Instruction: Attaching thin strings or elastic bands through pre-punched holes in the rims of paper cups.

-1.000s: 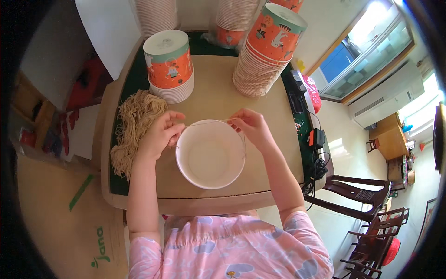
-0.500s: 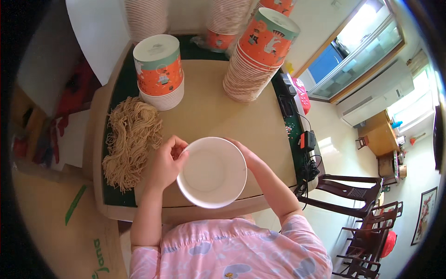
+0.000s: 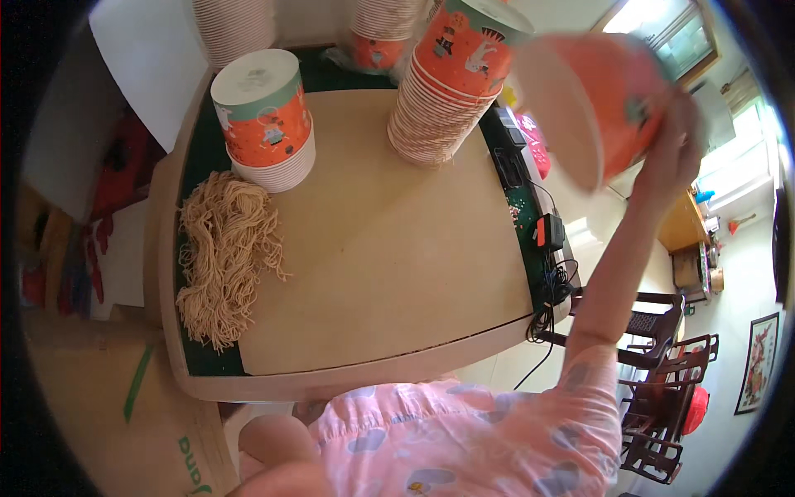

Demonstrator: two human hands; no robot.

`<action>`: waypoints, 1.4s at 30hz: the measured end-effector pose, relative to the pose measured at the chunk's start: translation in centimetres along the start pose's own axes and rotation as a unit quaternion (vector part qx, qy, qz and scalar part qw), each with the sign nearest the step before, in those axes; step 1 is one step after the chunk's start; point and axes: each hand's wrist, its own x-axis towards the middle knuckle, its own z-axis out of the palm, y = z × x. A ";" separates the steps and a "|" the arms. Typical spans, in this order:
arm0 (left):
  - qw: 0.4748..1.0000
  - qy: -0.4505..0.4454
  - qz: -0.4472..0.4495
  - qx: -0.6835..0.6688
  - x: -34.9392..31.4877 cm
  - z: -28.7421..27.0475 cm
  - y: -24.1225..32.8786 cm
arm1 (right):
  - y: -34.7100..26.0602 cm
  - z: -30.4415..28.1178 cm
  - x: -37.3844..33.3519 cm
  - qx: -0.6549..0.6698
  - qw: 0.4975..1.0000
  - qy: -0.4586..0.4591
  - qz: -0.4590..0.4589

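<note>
My right hand (image 3: pixel 677 145) is raised at the upper right, closed around the base end of an orange paper bucket (image 3: pixel 617 99). The bucket is tipped on its side, its white open mouth facing left, and motion blurs it. Only bent arm skin of my left arm (image 3: pixel 286 468) shows at the lower edge; the left hand itself is out of sight. On the table, an upside-down stack of orange and green paper buckets (image 3: pixel 269 124) stands at the left. A taller, leaning stack of similar buckets (image 3: pixel 451 83) stands at the back right.
A bundle of beige string (image 3: pixel 224 257) lies along the table's left side. More stacked buckets (image 3: pixel 385 33) stand at the back. Black cables and an adapter (image 3: pixel 548 232) line the right edge. Dark wooden chairs (image 3: pixel 654 323) are at the right, a cardboard box (image 3: pixel 108 406) at the lower left.
The bucket has gone from in front of my body up to the right in my right hand, turning onto its side. My left hand has let go and dropped out of view.
</note>
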 end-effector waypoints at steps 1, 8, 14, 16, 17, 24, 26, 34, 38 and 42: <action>1.000 -0.001 -0.020 0.007 -2.1 -1.2 -1.5 | 1.8 2.2 1.2 -0.017 0.998 0.025 -0.056; 0.999 0.004 0.032 0.024 -2.7 -3.1 -0.9 | -1.6 11.9 7.3 -0.144 0.938 0.060 -0.311; 0.996 0.013 0.071 0.049 -2.9 -4.1 1.0 | -1.1 18.3 4.3 -0.219 0.913 -0.046 -0.341; 0.995 0.023 0.080 0.053 -3.4 -4.7 1.2 | 0.2 19.0 3.0 -0.261 0.908 -0.087 -0.315; 0.994 0.025 0.084 0.058 -3.5 -5.0 1.3 | 0.3 19.4 2.1 -0.262 0.908 -0.091 -0.315; 0.990 0.088 0.095 -0.051 -2.7 -4.0 1.7 | -2.6 18.3 -0.2 -0.215 0.901 -0.348 -0.146; 0.975 0.081 0.042 -0.202 -3.0 -3.7 1.3 | -1.1 18.6 -0.7 -0.184 0.925 -0.324 -0.074; 0.980 0.044 0.107 0.160 -3.3 -6.8 2.5 | 4.1 19.8 -2.8 -0.250 0.910 -0.251 -0.215; 0.997 -0.011 0.066 0.041 -3.9 -5.2 0.1 | 4.1 20.4 -3.5 -0.256 0.912 -0.246 -0.206; 0.994 -0.029 0.067 0.084 -4.3 -6.7 1.8 | 4.3 20.6 -3.8 -0.257 0.913 -0.244 -0.201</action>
